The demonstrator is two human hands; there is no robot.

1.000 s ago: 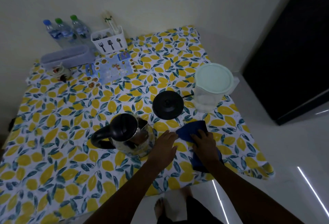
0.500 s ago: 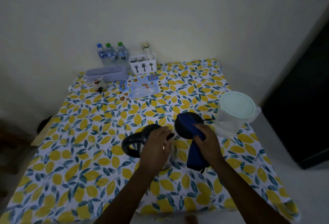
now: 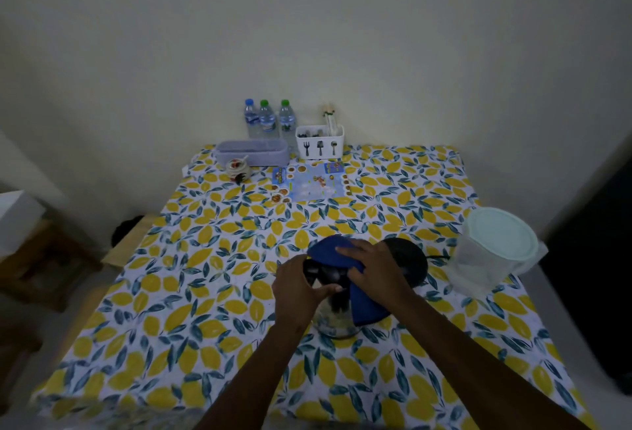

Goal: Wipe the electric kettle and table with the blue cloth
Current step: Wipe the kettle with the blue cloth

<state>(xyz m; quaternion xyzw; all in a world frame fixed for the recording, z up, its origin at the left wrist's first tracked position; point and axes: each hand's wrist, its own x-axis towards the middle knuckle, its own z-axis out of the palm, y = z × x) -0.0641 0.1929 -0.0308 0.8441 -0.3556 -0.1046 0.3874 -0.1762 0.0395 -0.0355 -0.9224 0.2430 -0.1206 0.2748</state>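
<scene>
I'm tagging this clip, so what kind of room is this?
Probably a home dining corner: a table with a lemon-print cloth, a cutlery caddy, water bottles, and an electric kettle being wiped.

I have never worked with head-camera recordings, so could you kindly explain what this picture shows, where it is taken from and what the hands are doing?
There is no machine here: a person wears one wide-angle camera on the head, looking forward and down at two bare hands. The table carries a lemon-print cover. The left hand steadies the glass electric kettle near its black top. The right hand presses the blue cloth over the kettle's lid, and part of the cloth hangs down its side. Just behind the right hand lies the kettle's black base, and a lidded clear jug stands further right. By the wall stand three water bottles, a cutlery holder and a lilac box.
</scene>
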